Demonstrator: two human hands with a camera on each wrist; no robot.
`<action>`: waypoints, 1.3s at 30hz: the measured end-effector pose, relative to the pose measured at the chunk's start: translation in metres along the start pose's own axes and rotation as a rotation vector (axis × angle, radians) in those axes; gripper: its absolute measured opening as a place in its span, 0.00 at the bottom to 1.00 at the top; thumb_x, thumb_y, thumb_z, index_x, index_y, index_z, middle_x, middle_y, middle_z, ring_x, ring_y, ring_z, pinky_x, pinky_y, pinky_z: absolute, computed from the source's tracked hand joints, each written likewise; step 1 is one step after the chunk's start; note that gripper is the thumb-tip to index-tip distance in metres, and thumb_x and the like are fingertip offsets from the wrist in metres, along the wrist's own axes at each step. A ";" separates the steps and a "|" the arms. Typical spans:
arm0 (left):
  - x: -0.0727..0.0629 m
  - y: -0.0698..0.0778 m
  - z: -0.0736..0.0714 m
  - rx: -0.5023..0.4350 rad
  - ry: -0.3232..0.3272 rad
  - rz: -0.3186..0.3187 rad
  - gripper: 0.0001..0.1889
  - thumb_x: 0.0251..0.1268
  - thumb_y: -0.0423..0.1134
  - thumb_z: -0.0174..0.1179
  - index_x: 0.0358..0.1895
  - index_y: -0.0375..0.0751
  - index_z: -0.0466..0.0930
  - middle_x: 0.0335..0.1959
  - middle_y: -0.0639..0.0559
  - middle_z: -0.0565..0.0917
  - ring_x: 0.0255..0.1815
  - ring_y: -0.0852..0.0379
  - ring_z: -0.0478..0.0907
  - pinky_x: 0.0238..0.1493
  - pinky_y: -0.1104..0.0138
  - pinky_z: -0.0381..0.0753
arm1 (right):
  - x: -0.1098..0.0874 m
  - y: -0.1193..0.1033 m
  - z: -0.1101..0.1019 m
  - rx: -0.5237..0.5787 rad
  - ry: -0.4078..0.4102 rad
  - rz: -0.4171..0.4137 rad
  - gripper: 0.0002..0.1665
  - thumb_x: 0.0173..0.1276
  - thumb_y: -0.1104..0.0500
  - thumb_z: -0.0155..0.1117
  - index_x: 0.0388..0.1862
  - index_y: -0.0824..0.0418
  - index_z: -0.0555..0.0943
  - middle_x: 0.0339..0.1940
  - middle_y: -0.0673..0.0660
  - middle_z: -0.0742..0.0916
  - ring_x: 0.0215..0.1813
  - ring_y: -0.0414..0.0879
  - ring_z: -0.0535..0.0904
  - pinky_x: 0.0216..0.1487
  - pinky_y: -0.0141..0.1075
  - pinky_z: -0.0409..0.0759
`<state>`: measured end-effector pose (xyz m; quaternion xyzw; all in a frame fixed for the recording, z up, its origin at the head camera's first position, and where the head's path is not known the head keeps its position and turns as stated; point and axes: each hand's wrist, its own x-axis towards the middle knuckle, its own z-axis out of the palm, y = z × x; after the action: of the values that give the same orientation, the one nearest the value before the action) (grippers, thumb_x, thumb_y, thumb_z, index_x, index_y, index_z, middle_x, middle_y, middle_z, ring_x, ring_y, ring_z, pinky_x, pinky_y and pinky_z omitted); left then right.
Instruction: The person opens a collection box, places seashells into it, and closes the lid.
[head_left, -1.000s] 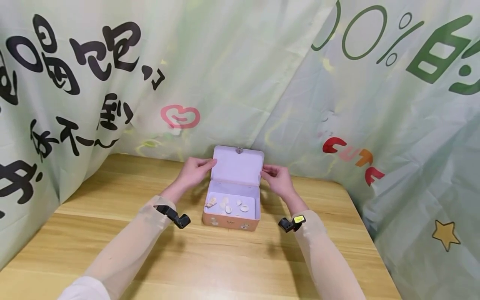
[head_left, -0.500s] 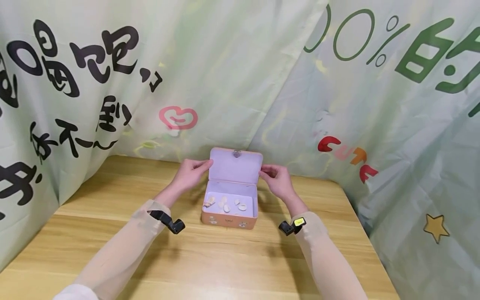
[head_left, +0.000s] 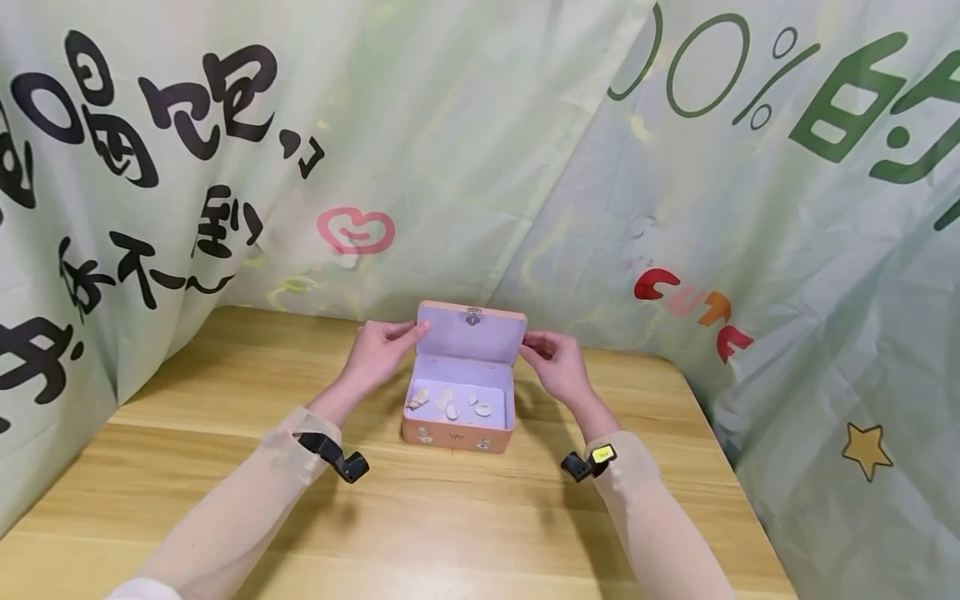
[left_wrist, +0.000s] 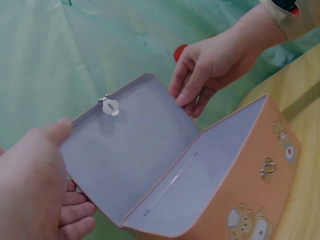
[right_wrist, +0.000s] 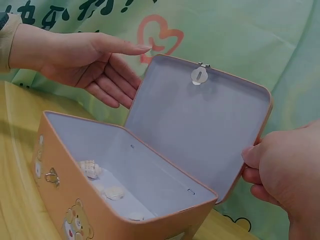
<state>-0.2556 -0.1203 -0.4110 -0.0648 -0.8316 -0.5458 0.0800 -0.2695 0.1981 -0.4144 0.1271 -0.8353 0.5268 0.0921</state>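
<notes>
An orange tin box with cartoon bears and a small clasp stands on the table. Its lid, pale lilac inside, stands raised and tilts slightly forward. The left hand touches the lid's left edge, its thumb at the upper corner. Its fingers look straight in the right wrist view. At the opposite edge the right hand pinches the lid between thumb and curled fingers. Several seashells lie inside, among them a spiral shell and a pale flat shell. The left wrist view shows no shells.
The wooden table extends in front of the box and to both sides. A pale green printed curtain hangs close behind it. Black wrist cameras, such as the left one, stick out from both sleeves.
The lid has swung forward a little, showing more of its orange rim and a shorter inner face. Both hands have stayed at its sides. The head view has shifted slightly.
</notes>
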 end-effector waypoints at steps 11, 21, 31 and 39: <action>-0.009 -0.004 0.007 -0.023 0.139 -0.010 0.41 0.54 0.77 0.69 0.53 0.42 0.92 0.49 0.44 0.91 0.54 0.48 0.88 0.60 0.50 0.83 | -0.011 -0.001 0.004 0.022 -0.002 -0.047 0.10 0.72 0.71 0.71 0.50 0.73 0.88 0.46 0.67 0.91 0.49 0.57 0.88 0.50 0.35 0.86; -0.017 -0.010 0.011 -0.019 0.188 0.058 0.35 0.53 0.73 0.74 0.46 0.43 0.94 0.40 0.46 0.92 0.42 0.52 0.91 0.49 0.54 0.88 | -0.026 0.001 0.003 0.054 -0.025 -0.068 0.11 0.72 0.72 0.70 0.52 0.76 0.87 0.46 0.70 0.91 0.50 0.61 0.88 0.52 0.37 0.86; -0.028 -0.019 0.012 -0.077 0.142 0.130 0.36 0.57 0.65 0.77 0.53 0.34 0.90 0.44 0.41 0.91 0.43 0.51 0.91 0.43 0.65 0.88 | -0.048 0.000 -0.002 -0.025 -0.031 -0.049 0.12 0.73 0.68 0.72 0.52 0.72 0.88 0.47 0.63 0.92 0.49 0.55 0.89 0.57 0.43 0.86; -0.038 -0.026 0.009 -0.067 0.106 0.147 0.37 0.59 0.64 0.76 0.57 0.33 0.89 0.51 0.40 0.90 0.51 0.47 0.89 0.50 0.59 0.87 | -0.073 -0.017 0.010 -0.017 -0.066 -0.078 0.10 0.72 0.67 0.73 0.50 0.71 0.90 0.45 0.62 0.93 0.48 0.52 0.90 0.56 0.47 0.86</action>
<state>-0.2242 -0.1229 -0.4460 -0.0995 -0.8005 -0.5685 0.1614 -0.1952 0.1908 -0.4254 0.1762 -0.8369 0.5110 0.0862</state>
